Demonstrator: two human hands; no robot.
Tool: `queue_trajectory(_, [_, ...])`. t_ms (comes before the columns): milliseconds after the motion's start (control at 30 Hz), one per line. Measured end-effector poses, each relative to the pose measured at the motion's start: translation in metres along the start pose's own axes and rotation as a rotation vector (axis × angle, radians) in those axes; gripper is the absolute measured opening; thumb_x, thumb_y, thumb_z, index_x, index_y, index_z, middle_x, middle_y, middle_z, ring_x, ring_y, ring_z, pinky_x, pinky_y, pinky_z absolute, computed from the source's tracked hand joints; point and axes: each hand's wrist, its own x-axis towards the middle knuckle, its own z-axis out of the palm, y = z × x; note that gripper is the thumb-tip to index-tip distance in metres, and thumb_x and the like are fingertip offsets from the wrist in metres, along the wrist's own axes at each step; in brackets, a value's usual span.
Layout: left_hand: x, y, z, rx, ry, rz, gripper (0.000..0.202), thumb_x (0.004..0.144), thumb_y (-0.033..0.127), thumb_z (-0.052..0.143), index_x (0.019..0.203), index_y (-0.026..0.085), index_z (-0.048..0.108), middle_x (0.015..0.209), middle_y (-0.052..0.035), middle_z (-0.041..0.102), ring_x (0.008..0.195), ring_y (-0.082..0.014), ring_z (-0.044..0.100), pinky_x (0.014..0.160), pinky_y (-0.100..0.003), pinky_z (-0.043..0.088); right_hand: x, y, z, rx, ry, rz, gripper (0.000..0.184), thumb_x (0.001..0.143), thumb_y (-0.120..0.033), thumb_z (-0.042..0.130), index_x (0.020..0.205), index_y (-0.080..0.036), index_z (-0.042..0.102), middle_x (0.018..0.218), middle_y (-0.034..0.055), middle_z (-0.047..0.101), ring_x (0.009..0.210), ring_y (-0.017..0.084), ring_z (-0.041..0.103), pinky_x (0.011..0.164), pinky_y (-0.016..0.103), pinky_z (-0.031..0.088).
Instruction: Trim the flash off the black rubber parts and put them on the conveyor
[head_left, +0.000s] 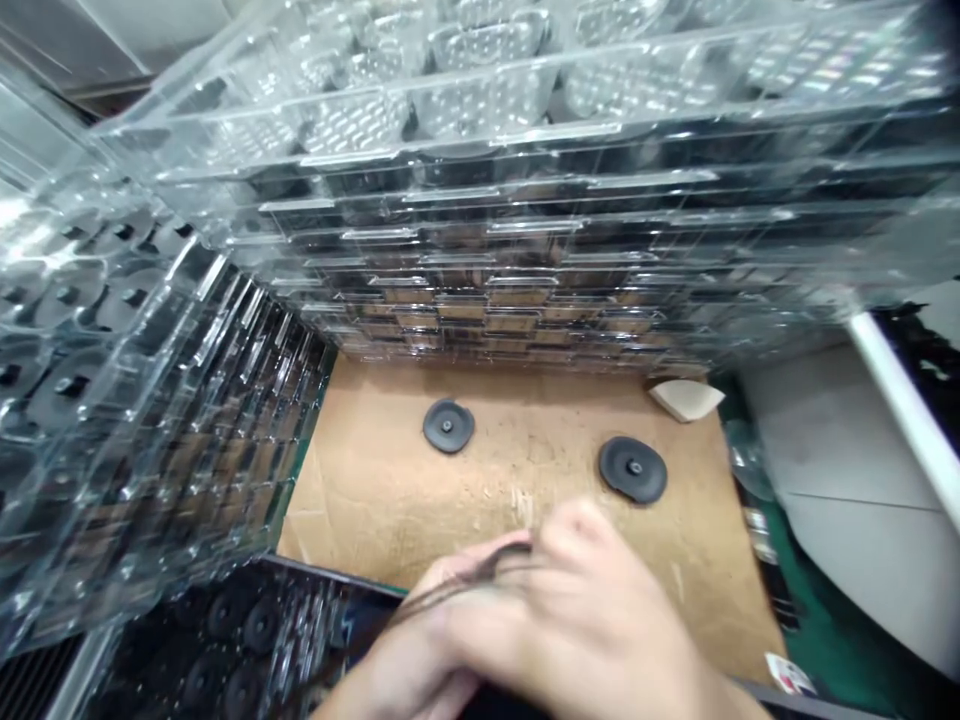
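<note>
1. Stacked clear plastic trays [480, 240]: a tall wall ahead of both hands.
2. Second tray stack [225, 340]: left of the hands, grey discs on top.
3. Cardboard sheet [375, 500]: beneath and ahead of the hands.
4. Right hand [600, 600] and left hand [435, 625]: together, fingers curled, blurred; cannot tell whether they grip the dark sliver [514, 547] between them.
5. Larger dark disc [630, 475]: ahead-right of the right hand.
6. Smaller dark disc [448, 425]: ahead of the left hand.
7. Cream wedge [686, 399]: farther ahead-right.

blurred hands [525, 615], white glare on clear trays [495, 170], darkened right corners
</note>
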Motion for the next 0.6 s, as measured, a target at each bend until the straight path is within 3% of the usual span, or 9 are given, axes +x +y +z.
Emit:
queue_trajectory(100, [-0.002, 0.003, -0.003, -0.057, -0.026, 0.011, 0.062, 0.046, 0.033, 0.082, 0.104, 0.021, 0.062, 0.098, -0.0077, 0.067, 0.087, -0.0244, 0.063, 0.074, -0.031, 0.049, -0.010, 0.023, 0.003, 0.012, 0.134, 0.353, 0.023, 0.089, -0.024, 0.043, 0.102, -0.025, 0.063, 0.088, 0.0008, 0.068, 0.078, 0.014, 0.061, 0.068, 0.026, 0.048])
queue_trajectory(167, [-0.005, 0.006, -0.005, -0.112, -0.016, 0.026, 0.063, 0.051, 0.030, 0.080, 0.109, 0.025, 0.057, 0.108, -0.0084, 0.064, 0.091, -0.0262, 0.063, 0.076, -0.034, 0.049, -0.026, 0.033, 0.012, 0.053, 0.166, 0.586, 0.024, 0.087, -0.027, 0.046, 0.103, -0.022, 0.063, 0.101, 0.0041, 0.067, 0.091, 0.018, 0.062, 0.073, 0.027, 0.051])
queue_trajectory(200, [-0.006, 0.007, -0.006, -0.132, -0.008, 0.039, 0.062, 0.052, 0.029, 0.079, 0.110, 0.026, 0.056, 0.112, -0.0088, 0.063, 0.095, -0.0271, 0.062, 0.079, -0.035, 0.048, -0.037, 0.035, 0.020, 0.088, 0.142, 0.631, 0.025, 0.087, -0.029, 0.047, 0.104, -0.022, 0.063, 0.103, 0.0048, 0.066, 0.094, 0.019, 0.062, 0.074, 0.028, 0.052])
queue_trajectory(333, [-0.006, 0.008, -0.014, -0.153, 0.022, 0.089, 0.061, 0.057, 0.031, 0.076, 0.113, 0.024, 0.055, 0.122, -0.0120, 0.057, 0.106, -0.0298, 0.056, 0.088, -0.038, 0.043, -0.084, 0.029, 0.056, 0.201, 0.001, 0.574, 0.028, 0.086, -0.028, 0.048, 0.109, -0.024, 0.062, 0.089, 0.0034, 0.069, 0.082, 0.018, 0.066, 0.068, 0.025, 0.055])
queue_trajectory(400, [-0.006, 0.007, -0.016, -0.149, 0.033, 0.101, 0.062, 0.057, 0.035, 0.075, 0.115, 0.024, 0.054, 0.121, -0.0125, 0.057, 0.106, -0.0294, 0.056, 0.088, -0.038, 0.043, -0.094, 0.024, 0.061, 0.190, -0.003, 0.559, 0.028, 0.086, -0.027, 0.049, 0.110, -0.025, 0.061, 0.084, 0.0026, 0.069, 0.076, 0.016, 0.066, 0.064, 0.023, 0.056])
queue_trajectory(533, [-0.005, 0.001, -0.014, -0.127, 0.044, 0.125, 0.066, 0.056, 0.035, 0.076, 0.117, 0.024, 0.053, 0.117, -0.0119, 0.060, 0.104, -0.0276, 0.057, 0.089, -0.038, 0.043, -0.073, 0.012, 0.035, 0.038, 0.169, 0.618, 0.024, 0.086, -0.028, 0.049, 0.106, -0.024, 0.061, 0.102, 0.0047, 0.066, 0.091, 0.019, 0.063, 0.068, 0.024, 0.054])
queue_trajectory(600, [-0.007, -0.003, -0.011, -0.111, 0.041, 0.161, 0.069, 0.052, 0.032, 0.079, 0.116, 0.024, 0.055, 0.114, -0.0106, 0.062, 0.104, -0.0266, 0.057, 0.087, -0.035, 0.044, -0.050, -0.002, 0.020, -0.008, 0.285, 0.567, 0.026, 0.086, -0.025, 0.048, 0.110, -0.023, 0.057, 0.106, 0.0048, 0.063, 0.095, 0.019, 0.060, 0.074, 0.026, 0.052])
